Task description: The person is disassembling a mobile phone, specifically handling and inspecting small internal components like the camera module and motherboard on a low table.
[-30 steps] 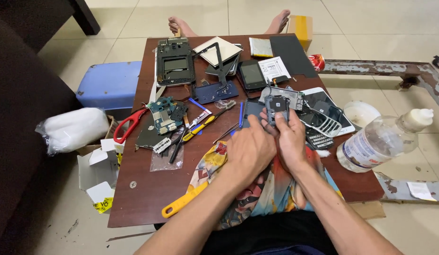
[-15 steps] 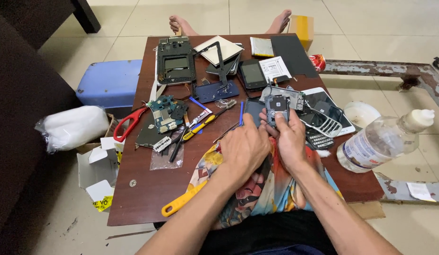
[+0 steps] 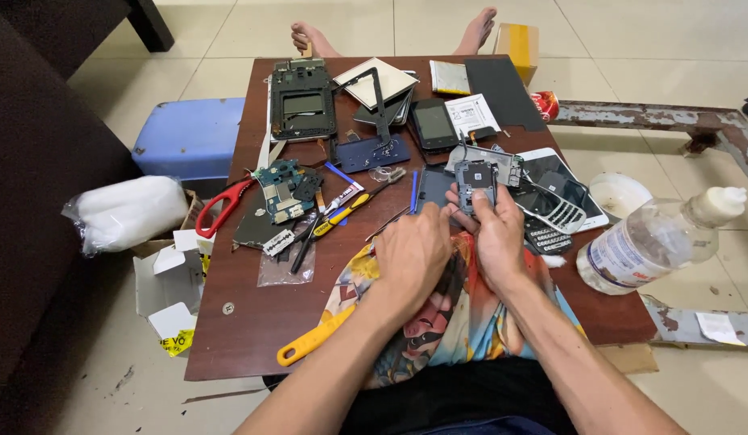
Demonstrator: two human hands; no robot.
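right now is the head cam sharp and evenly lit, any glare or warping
Head view: soft, even light with only faint shadows under the right hand and left hand; the phone part between the fingers is sharp. Mild sheen on the floor tiles. The table edges splay outward, wide-angle distortion.

Table [image 3: 253, 322] w/ phone parts. Both hands at front centre: right hand [image 3: 496, 242] holds frame [image 3: 475, 179], left hand [image 3: 413, 256] beside it. Circuit board [image 3: 284, 189] & scissors [image 3: 221, 208] left; bottle [image 3: 652, 242] right; cloth [image 3: 446, 314] under hands.

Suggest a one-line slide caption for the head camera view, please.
Both hands, left hand and right hand, hold a small grey phone frame over a cluttered wooden table.
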